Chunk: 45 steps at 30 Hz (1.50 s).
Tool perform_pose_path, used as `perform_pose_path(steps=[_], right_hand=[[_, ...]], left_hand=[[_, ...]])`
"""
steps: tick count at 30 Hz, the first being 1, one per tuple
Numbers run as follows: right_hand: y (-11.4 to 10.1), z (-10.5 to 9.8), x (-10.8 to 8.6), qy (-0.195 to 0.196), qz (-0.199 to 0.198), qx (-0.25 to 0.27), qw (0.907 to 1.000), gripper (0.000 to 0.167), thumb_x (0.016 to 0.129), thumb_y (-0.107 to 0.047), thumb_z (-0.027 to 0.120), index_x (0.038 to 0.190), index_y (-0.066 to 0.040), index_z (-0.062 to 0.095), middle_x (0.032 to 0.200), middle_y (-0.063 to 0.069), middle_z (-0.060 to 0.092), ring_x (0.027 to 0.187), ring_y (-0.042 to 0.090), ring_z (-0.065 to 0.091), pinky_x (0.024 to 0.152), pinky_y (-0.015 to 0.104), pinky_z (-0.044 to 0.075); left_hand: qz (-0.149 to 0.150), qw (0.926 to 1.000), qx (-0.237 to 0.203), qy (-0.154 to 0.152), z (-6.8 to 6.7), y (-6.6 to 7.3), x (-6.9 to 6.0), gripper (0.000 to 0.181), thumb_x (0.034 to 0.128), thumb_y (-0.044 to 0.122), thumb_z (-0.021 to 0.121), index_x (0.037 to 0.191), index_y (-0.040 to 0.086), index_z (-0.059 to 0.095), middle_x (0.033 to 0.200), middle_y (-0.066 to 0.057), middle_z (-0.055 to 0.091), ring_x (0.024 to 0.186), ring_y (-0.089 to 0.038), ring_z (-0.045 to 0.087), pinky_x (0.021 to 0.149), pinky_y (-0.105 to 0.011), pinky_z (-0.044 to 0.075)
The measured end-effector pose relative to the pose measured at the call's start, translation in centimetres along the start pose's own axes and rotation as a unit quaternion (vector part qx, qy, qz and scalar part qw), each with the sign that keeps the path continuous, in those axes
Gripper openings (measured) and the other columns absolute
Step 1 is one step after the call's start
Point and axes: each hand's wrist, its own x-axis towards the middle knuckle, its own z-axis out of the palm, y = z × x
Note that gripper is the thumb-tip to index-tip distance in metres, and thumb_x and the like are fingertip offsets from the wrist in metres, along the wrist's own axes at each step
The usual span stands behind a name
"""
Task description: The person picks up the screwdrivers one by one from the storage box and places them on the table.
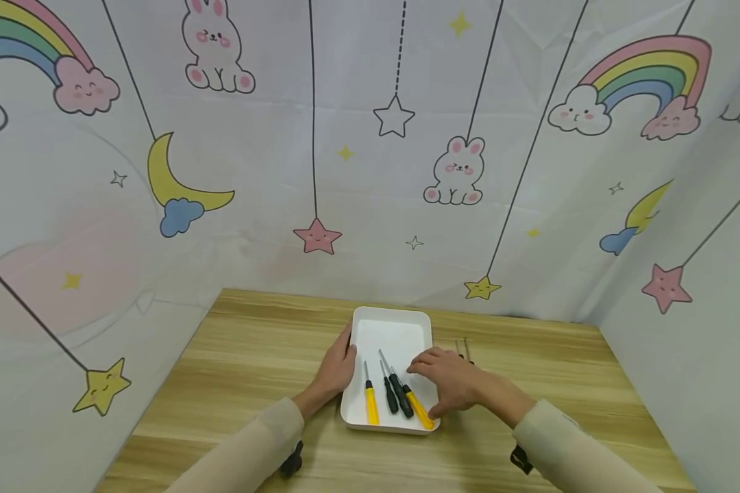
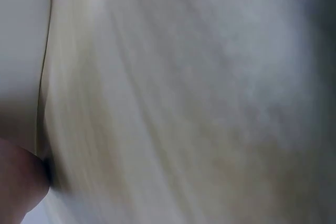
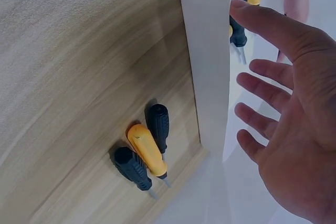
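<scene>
A white rectangular tray (image 1: 391, 430) holds several screwdrivers with yellow or black handles. One yellow-handled screwdriver (image 1: 372, 405) lies apart at the left; a black-handled screwdriver (image 1: 401, 398) and another yellow-handled screwdriver (image 1: 421, 409) lie close together at the right. My left hand (image 1: 336, 366) grips the tray's left side, fingers largely hidden; the left wrist view shows only a blurred fingertip (image 2: 23, 182) by the tray wall. My right hand (image 1: 453, 378) hovers over the tray's right rim, fingers spread and loosely bent, holding nothing; its palm shows in the right wrist view.
Outside the tray, to its right, two black-handled screwdrivers and a yellow-handled screwdriver (image 3: 147, 149) lie on the wood-grain table (image 1: 253, 342). They are mostly hidden behind the right hand in the head view. A patterned white curtain (image 1: 259, 171) stands behind the table and along its sides.
</scene>
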Motion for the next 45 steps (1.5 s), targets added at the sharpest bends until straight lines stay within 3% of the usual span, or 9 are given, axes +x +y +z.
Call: perform_pose_path(steps=[22,45], right_hand=[[-0.8,0.9,0.7,-0.038,0.000,-0.032,0.9988,0.085,0.075,-0.051,0.095,0.148,-0.022,0.062,0.147,-0.003,0.059,0.141,0.025,0.048,0.115,0.053,0.042],[-1.3,1.7,1.0,-0.028,-0.010,-0.064,0.9975,0.081,0.074,-0.053,0.093,0.143,-0.023,0.065,0.141,-0.006,0.062,0.134,0.023,0.051,0.116,0.054,0.039]], left_hand=[[0.000,0.9999,0.008,0.012,0.2,-0.1,-0.2,0.054,0.1118,0.004,0.038,0.163,-0.008,0.028,0.169,-0.026,0.030,0.156,-0.041,0.029,0.127,-0.056,0.024],[0.003,1.0000,0.004,0.003,0.2,0.0,-0.1,0.054,0.1125,0.006,0.037,0.164,-0.007,0.026,0.169,-0.026,0.029,0.157,-0.040,0.028,0.127,-0.056,0.024]])
